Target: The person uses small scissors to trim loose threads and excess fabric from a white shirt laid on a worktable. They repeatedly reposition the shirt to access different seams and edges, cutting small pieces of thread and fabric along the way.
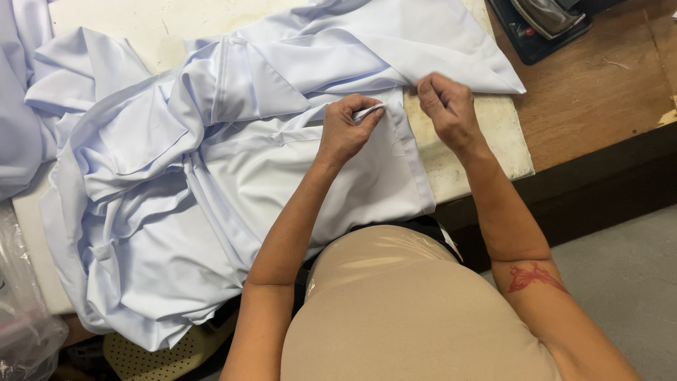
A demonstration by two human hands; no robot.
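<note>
Pinching pale-blue crumpled garment (211, 176), both hands.

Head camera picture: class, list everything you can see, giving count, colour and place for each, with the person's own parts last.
garment: one, pale blue, crumpled across the pad
pad: one, off-white, stained, on the table under the garment
table: one, brown wood, upper right
iron: one, dark with a metal plate, top right on the table
plastic bag: one, clear, lower left edge
floor: grey, lower right
left hand: pinching a fold of the garment's edge
right hand: pinching the same edge, just to the right
</note>
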